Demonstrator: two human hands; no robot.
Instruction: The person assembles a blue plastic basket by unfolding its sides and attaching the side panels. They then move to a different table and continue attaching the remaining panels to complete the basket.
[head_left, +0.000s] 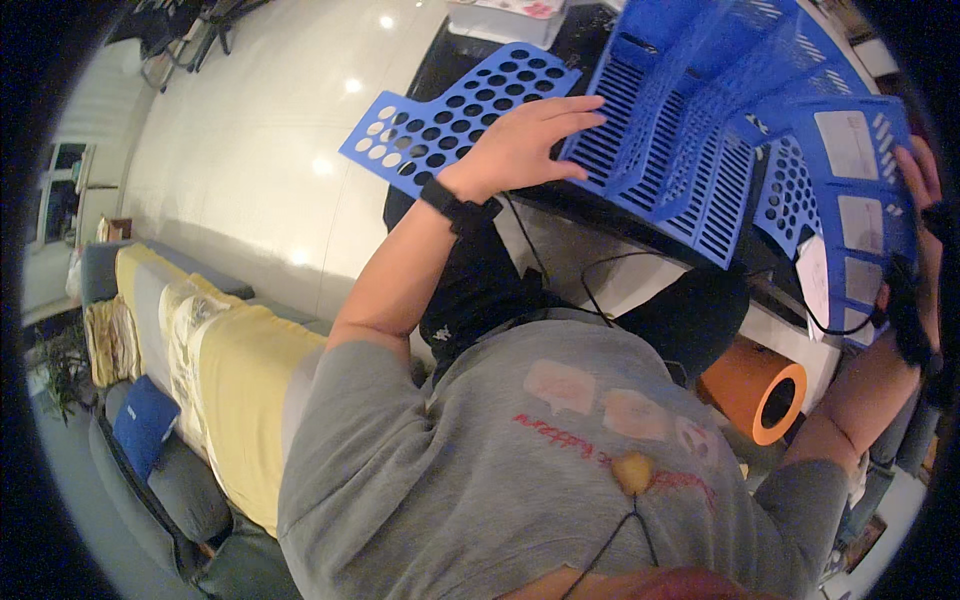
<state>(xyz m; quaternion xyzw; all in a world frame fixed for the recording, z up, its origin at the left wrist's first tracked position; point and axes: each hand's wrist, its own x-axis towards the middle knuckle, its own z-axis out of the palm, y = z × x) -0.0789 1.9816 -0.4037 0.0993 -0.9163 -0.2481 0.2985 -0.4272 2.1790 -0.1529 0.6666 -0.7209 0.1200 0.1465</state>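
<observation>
A blue plastic file rack with slotted walls and base lies on a dark table in front of me. My left hand hovers at its left edge, fingers stretched out and apart, holding nothing. Under and beside that hand is a flat blue panel with rows of round holes. At the far right, my right hand grips the outer edge of a blue panel with pale label windows; part of this hand is hidden by the picture's dark rim. Between the rack and the label panel shows another round-holed blue piece.
A white container stands at the table's back. An orange cylindrical bin stands below the table's right side. Black cables hang near my lap. At left is a sofa with a yellow cover; pale floor tiles lie beyond.
</observation>
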